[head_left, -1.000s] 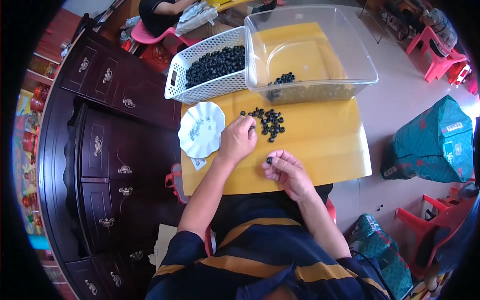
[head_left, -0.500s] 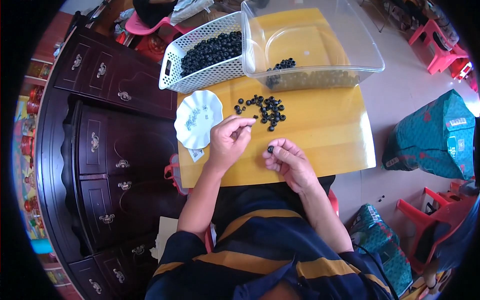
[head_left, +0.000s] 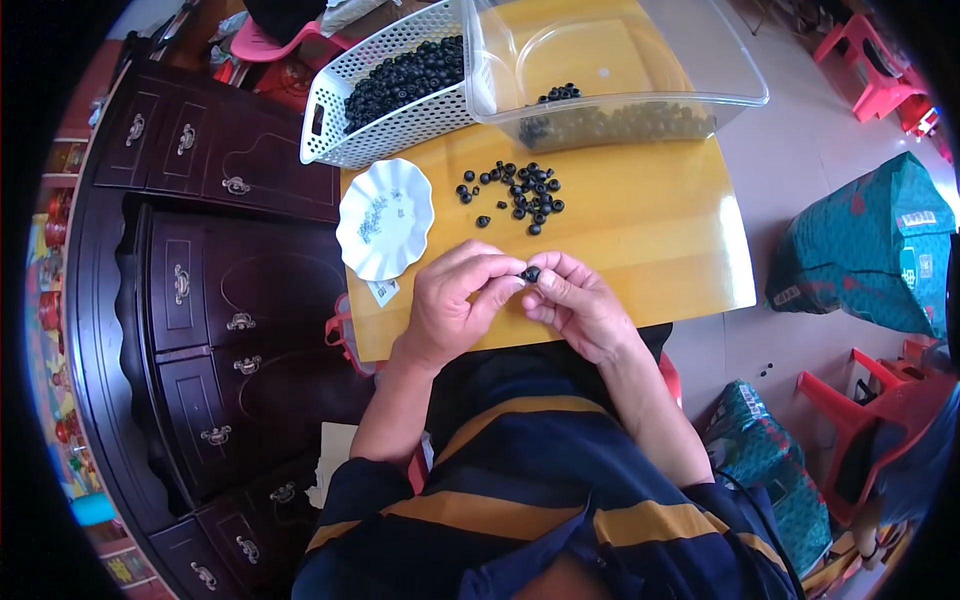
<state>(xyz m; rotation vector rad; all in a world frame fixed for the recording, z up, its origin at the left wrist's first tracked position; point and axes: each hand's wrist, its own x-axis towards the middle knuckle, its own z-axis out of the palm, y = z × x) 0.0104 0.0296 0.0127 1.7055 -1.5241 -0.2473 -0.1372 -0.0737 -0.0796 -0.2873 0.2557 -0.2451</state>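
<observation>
Over the near part of the yellow table (head_left: 640, 240), my two hands meet at the fingertips. My right hand (head_left: 585, 308) pinches a small round black piece (head_left: 532, 273), bead-like in shape, between thumb and fingers. Thumb and forefinger of my left hand (head_left: 462, 303) are pressed together against its left side; whatever they hold is too small to make out. Beyond the hands lies a loose group of similar black pieces (head_left: 535, 203), some with holes. A white wavy-edged dish (head_left: 410, 246) left of them holds many tiny clear or silvery bits (head_left: 373, 217).
At the back stand a white perforated basket (head_left: 330, 150) full of black pieces and a clear plastic bin (head_left: 690, 60) with more inside. A dark wooden cabinet (head_left: 250, 290) borders the left. Teal bags (head_left: 860, 250) and red stools (head_left: 860, 430) are on the right, near another person's arm (head_left: 865, 540).
My left hand has moved from beside the loose pieces to the piece in my right hand. One black piece now shows where the left fingers were. The whole view has shifted slightly.
</observation>
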